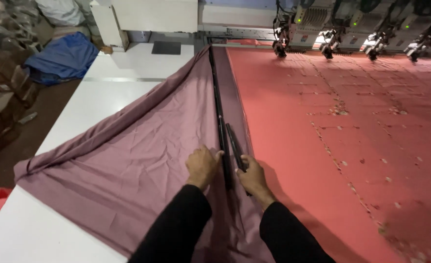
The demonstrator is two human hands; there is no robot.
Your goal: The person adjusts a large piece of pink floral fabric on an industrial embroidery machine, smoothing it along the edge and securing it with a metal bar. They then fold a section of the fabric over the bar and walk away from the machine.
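Taking the long black clamp rail (219, 112) as the landmark: far to its left a dark floor holds a heap of blue cloth (62, 57), and nearer to it the white table (93, 104) carries a mauve fabric (128, 160) that spreads in a creased triangle, its left edge rolled into a thick fold and its right edge drawn up against the rail. The left hand (202, 166) lies knuckles-up on the mauve fabric just left of the rail, fingers curled and thumb tip touching the rail; it presses down, and I cannot tell whether it pinches any cloth. Just right of the rail, the right hand (252, 176) is closed around the near end of a short black bar (236, 146), which lies slanted close beside the rail on a narrow strip of the mauve fabric. Further right of the rail stretches a flat pink-red fabric (342, 141) marked with rows of small stitched dots. Beyond the rail's far end and to the right, a row of embroidery machine heads (356, 29) hangs over the pink-red fabric.
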